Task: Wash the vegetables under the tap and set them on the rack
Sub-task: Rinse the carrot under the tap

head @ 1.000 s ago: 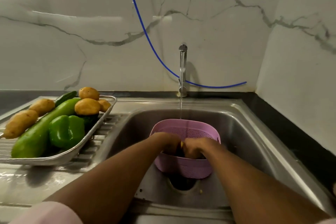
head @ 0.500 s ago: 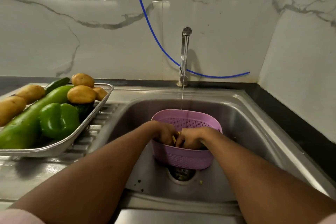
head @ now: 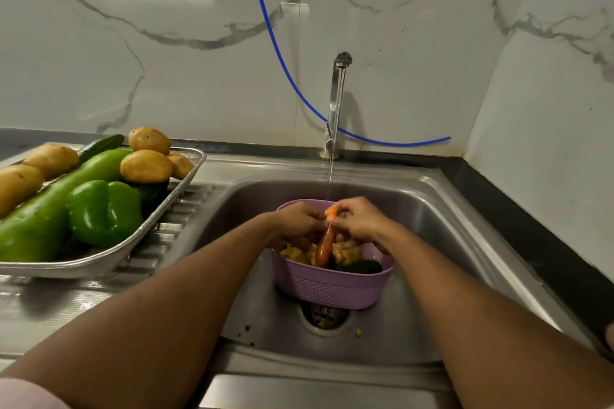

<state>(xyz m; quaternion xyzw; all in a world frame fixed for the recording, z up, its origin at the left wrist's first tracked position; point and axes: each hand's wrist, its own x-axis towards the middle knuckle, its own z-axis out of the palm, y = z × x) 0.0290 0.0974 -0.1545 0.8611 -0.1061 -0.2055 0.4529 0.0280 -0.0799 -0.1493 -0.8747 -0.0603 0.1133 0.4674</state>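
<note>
A carrot (head: pixel 325 247) hangs upright over the purple basket (head: pixel 329 289) in the sink, its top end under the thin stream from the tap (head: pixel 338 100). My left hand (head: pixel 299 219) and my right hand (head: pixel 360 219) both pinch the carrot's top. Inside the basket lie pale cauliflower pieces (head: pixel 295 254) and a dark green cucumber (head: pixel 360 266). On the left, the metal rack tray (head: pixel 189 176) holds several potatoes (head: pixel 146 166), a green bell pepper (head: pixel 104 211), a long green gourd (head: pixel 43 222) and a cucumber (head: pixel 101 146).
The steel sink (head: pixel 432 226) has a drain (head: pixel 324 314) just in front of the basket. A blue hose (head: pixel 275 43) runs down the marble wall behind the tap. A dark counter edge (head: pixel 531 226) borders the sink on the right.
Both hands rose out of the basket, lifting a carrot up under the water stream. The camera view tilted slightly.
</note>
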